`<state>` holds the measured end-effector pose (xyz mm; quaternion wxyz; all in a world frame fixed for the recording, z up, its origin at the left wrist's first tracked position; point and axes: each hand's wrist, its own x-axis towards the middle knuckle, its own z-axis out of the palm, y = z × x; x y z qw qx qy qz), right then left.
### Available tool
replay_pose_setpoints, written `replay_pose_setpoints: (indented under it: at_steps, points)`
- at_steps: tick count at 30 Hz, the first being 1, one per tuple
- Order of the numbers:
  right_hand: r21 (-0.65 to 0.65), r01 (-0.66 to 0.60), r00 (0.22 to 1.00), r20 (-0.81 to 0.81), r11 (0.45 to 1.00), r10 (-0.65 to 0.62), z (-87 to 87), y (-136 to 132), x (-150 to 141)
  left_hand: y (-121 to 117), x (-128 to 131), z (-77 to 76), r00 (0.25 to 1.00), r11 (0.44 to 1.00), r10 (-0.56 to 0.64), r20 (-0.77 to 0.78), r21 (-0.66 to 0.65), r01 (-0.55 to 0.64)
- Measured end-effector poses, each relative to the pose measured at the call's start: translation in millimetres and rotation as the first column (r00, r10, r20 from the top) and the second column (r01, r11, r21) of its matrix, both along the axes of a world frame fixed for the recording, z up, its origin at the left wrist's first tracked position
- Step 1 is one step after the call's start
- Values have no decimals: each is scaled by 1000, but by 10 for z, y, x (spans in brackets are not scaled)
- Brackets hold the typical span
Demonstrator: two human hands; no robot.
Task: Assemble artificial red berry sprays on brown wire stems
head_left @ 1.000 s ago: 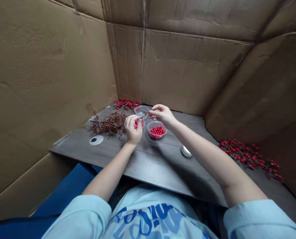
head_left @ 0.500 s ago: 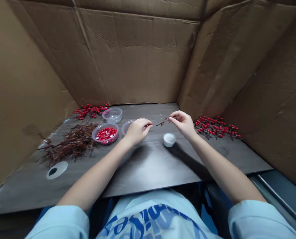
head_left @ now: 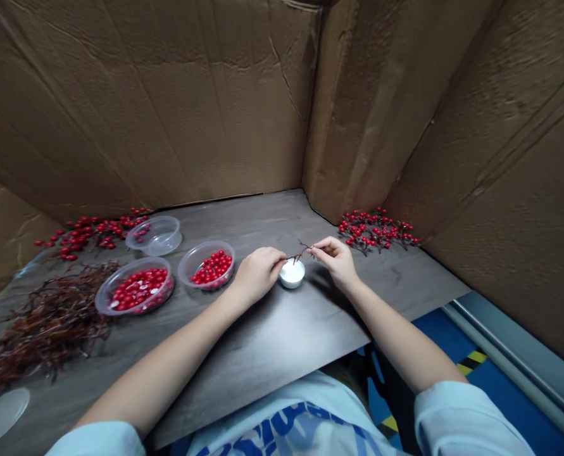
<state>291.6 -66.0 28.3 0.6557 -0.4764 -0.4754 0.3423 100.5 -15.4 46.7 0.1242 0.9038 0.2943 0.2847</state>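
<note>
Look, from far off I see big cardboard walls (head_left: 206, 107) around a gray table (head_left: 272, 354). A brown twig pile (head_left: 49, 316) sits left, by two berry tubs (head_left: 105, 292). My right hand (head_left: 336, 259) pinches tight, and my left hand (head_left: 257, 273) has its fingers nearly together; I can't tell if they hold anything. Near both is a little white pot (head_left: 292, 276). Smallest is one thin twig (head_left: 299, 254), by the pot's top, in my right fingertips.

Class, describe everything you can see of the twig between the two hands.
The twig is thin, dark brown and looks woody, with short side shoots. It slants slightly up to the right, and in the picture appears just above the small white cup. The right hand pinches its right end; the left hand meets its left end, but its grip is too small to tell.
</note>
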Motion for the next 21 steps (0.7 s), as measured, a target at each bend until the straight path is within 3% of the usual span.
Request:
replay_pose_setpoints:
  at_steps: [9,17,21]
  points:
    - [-124,-39,999,25,991,42,64,-35,31,33,-36,-66,991,992,-120,50,37,119]
    - [-171,-75,991,100,982,93,68,-43,25,-23,-17,-57,976,992,-57,-211,103,80]
    - [-195,-74,990,105,978,96,47,-23,21,-26,-5,-75,967,990,-67,-246,106,95]
